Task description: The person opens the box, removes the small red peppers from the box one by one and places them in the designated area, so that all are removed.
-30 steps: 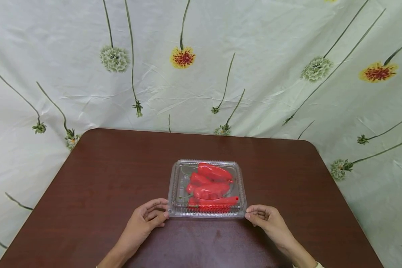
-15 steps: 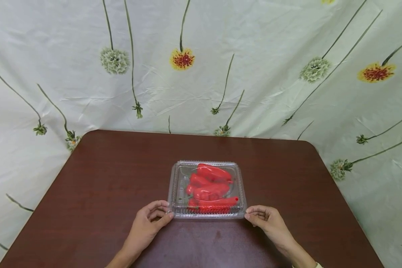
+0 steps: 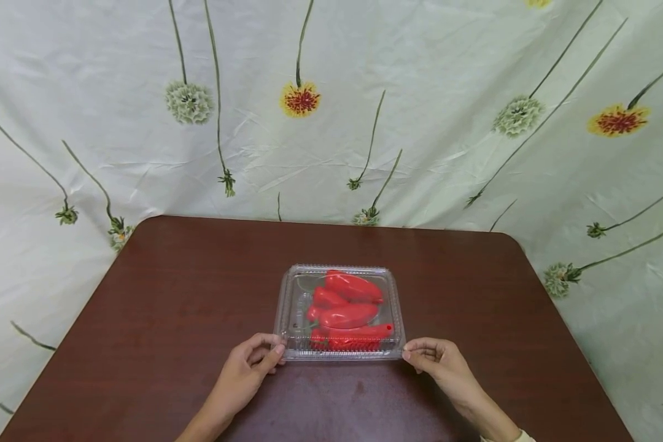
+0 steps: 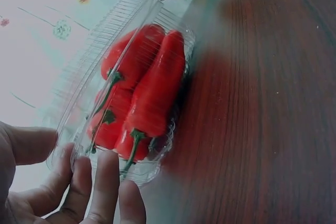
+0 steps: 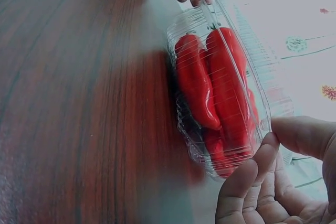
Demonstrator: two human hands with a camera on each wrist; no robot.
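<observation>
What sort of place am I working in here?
Probably a staged recording setup, not a kitchen: a bare brown table, a creased floral sheet hung as a backdrop, and one clear box of red peppers.

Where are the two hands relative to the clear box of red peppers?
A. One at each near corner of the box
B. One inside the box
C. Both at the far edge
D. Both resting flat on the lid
A: the left hand and right hand each pinch a near corner of the closed clear box holding the red peppers.
</observation>
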